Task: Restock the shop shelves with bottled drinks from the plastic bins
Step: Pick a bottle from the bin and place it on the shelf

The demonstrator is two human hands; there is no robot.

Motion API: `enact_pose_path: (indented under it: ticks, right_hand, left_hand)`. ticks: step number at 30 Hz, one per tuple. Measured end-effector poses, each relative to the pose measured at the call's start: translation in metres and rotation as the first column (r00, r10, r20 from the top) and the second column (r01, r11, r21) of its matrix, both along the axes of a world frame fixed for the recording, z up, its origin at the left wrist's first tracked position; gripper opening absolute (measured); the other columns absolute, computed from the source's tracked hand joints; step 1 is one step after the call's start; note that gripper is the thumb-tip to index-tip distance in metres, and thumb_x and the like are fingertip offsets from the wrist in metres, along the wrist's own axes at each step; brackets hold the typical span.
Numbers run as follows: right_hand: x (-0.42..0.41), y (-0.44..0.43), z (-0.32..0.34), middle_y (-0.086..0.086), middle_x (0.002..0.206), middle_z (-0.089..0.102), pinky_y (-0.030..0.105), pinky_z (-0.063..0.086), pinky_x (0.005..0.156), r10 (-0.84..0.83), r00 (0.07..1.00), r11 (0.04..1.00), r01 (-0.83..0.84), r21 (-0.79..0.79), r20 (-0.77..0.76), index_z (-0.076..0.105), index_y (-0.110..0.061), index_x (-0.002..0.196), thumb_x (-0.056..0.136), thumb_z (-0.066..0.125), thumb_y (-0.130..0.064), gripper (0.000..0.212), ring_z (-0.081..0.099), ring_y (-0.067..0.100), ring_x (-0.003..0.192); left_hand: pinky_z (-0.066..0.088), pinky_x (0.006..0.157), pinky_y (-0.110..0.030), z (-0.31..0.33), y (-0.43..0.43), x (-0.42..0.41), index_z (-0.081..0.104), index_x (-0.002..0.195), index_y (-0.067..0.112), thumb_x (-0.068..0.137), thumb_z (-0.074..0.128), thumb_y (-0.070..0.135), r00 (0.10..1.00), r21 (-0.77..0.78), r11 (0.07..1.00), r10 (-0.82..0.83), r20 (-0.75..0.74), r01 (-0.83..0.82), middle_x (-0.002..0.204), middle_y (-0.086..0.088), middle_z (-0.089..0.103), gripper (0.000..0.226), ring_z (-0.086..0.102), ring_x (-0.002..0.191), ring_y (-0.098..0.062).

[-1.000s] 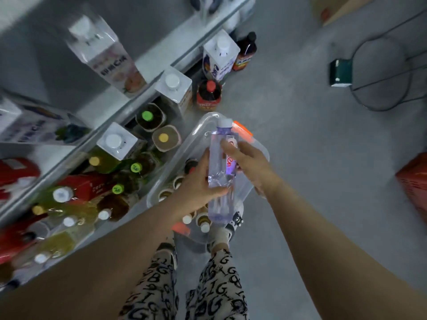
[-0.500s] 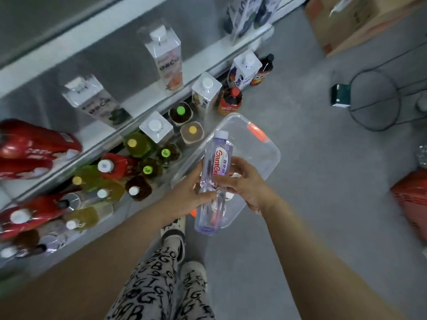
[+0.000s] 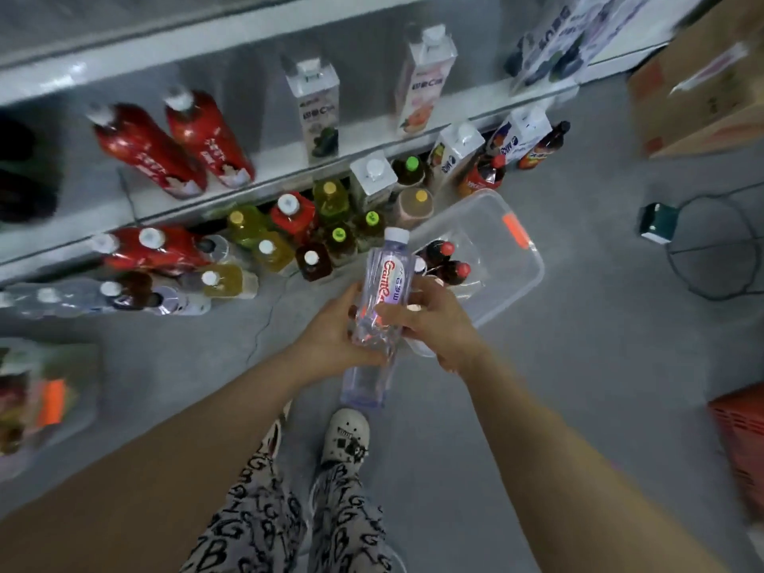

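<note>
Clear water bottle (image 3: 382, 289), white cap, red-lettered label, gripped by both hands.

Bottle (image 3: 384, 283): clear plastic, white cap, white label with red lettering. It is tilted, cap toward the shelf (image 3: 264, 188) and base toward the person, above the near edge of the bin (image 3: 533, 279). Left hand (image 3: 330, 337) and right hand (image 3: 434, 320) grip its middle from either side.

Bin: clear plastic with an orange latch, on the floor just beside the shelf's bottom row. Dark red-capped bottles (image 3: 446, 258) stand at its left end.

Shelf: white, carrying red bottles (image 3: 177, 146) and cartons (image 3: 316, 109). Mixed drinks (image 3: 289, 241) are packed in a row beneath it.

Second bin (image 3: 53, 403): far left, blurred, contents unclear.
</note>
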State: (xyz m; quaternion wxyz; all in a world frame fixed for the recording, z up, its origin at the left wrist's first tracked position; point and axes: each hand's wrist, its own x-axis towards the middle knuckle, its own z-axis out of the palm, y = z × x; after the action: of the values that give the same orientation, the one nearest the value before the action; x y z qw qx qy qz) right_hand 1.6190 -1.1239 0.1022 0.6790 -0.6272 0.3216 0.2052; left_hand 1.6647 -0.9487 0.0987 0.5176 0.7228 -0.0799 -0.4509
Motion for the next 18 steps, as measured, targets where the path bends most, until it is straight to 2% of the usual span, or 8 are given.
enact_pose_path:
  ticks: [2,4,7,11,13,15,18]
  right_hand:
    - [0.001,0.023,0.004,0.006,0.107,0.074,0.043,0.062,0.081,0.039,0.999,0.999,-0.039,-0.016,0.002,0.066,-0.015,0.12,0.065,0.09,-0.029,0.061,0.073,0.024,0.098]
    - [0.003,0.043,0.007,0.01,0.111,0.072,0.047,0.061,0.084,0.074,0.997,0.997,-0.074,-0.036,0.001,0.061,-0.012,0.125,0.066,0.091,-0.028,0.067,0.073,0.026,0.099]
    - [0.008,0.071,0.005,0.014,0.114,0.07,0.048,0.061,0.086,0.118,0.993,0.992,-0.119,-0.044,-0.018,0.058,-0.009,0.127,0.076,0.087,-0.013,0.059,0.072,0.027,0.098]
    - [0.017,0.123,0.008,0.009,0.113,0.071,0.052,0.06,0.086,0.211,0.977,0.974,-0.212,-0.084,-0.026,0.06,-0.014,0.124,0.06,0.091,-0.035,0.074,0.072,0.026,0.101]
    - [0.022,0.151,0.009,0.007,0.112,0.071,0.051,0.06,0.086,0.244,0.969,0.965,-0.246,-0.095,-0.024,0.059,-0.014,0.124,0.064,0.091,-0.03,0.07,0.072,0.024,0.1]
    - [0.027,0.181,0.01,0.007,0.111,0.069,0.049,0.06,0.086,0.269,0.963,0.957,-0.269,-0.109,-0.016,0.058,-0.012,0.127,0.075,0.088,-0.016,0.06,0.071,0.023,0.099]
    - [0.034,0.234,0.014,0.008,0.112,0.067,0.046,0.061,0.085,0.307,0.952,0.942,-0.305,-0.139,-0.011,0.058,-0.013,0.125,0.079,0.085,-0.013,0.053,0.07,0.024,0.102]
  left_hand:
    - [0.057,0.088,-0.034,0.002,0.022,-0.006,0.039,0.125,0.055,0.06,0.091,0.012,0.999,0.024,0.999,0.046,0.005,-0.046,0.119,0.009,0.06,0.094,0.06,0.111,-0.017]
    - [0.057,0.088,-0.036,0.003,0.043,-0.01,0.04,0.13,0.049,0.063,0.09,0.005,0.996,0.026,0.996,0.087,0.005,-0.087,0.118,0.005,0.059,0.094,0.059,0.109,-0.015]
    - [0.057,0.089,-0.038,-0.001,0.078,-0.015,0.039,0.137,0.043,0.059,0.092,0.014,0.989,0.025,0.988,0.15,-0.006,-0.15,0.121,0.005,0.059,0.099,0.06,0.11,-0.015]
    - [0.056,0.093,-0.044,-0.003,0.127,-0.021,0.038,0.144,0.037,0.054,0.089,0.026,0.974,0.005,0.974,0.227,-0.011,-0.227,0.128,0.004,0.059,0.104,0.06,0.114,-0.016]
    - [0.055,0.094,-0.045,-0.004,0.155,-0.023,0.038,0.144,0.036,0.053,0.089,0.027,0.965,0.002,0.966,0.26,-0.021,-0.26,0.129,0.006,0.059,0.105,0.059,0.115,-0.016]
    - [0.055,0.094,-0.047,-0.006,0.186,-0.023,0.038,0.142,0.041,0.051,0.09,0.031,0.957,-0.013,0.958,0.288,-0.028,-0.288,0.131,0.007,0.059,0.105,0.06,0.116,-0.016]
    - [0.054,0.094,-0.047,-0.004,0.237,-0.024,0.042,0.126,0.062,0.05,0.089,0.03,0.942,-0.021,0.942,0.333,-0.026,-0.334,0.127,0.009,0.06,0.094,0.06,0.115,-0.016]
